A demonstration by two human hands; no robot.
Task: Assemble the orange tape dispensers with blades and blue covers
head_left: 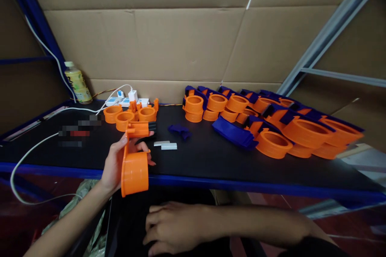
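Note:
My left hand (116, 164) grips an orange plastic cup-shaped part (134, 172) with a flat flange and an orange handle-like arm on top that ends in a black tip, held upright over the front edge of the black table (211, 160). My right hand (171, 227) rests low below the table edge on dark cloth, fingers curled loosely, nothing visible in it. Two small grey metal pieces (165, 145) and a loose blue plastic piece (179, 130) lie on the table just beyond the held part.
Three loose orange rings (125, 118) sit at the back left by a white power strip (126, 100) and a drink bottle (77, 82). Rows of orange-and-blue assembled parts (271, 122) fill the right side. A white cable (33, 148) trails off the left edge. Cardboard walls stand behind.

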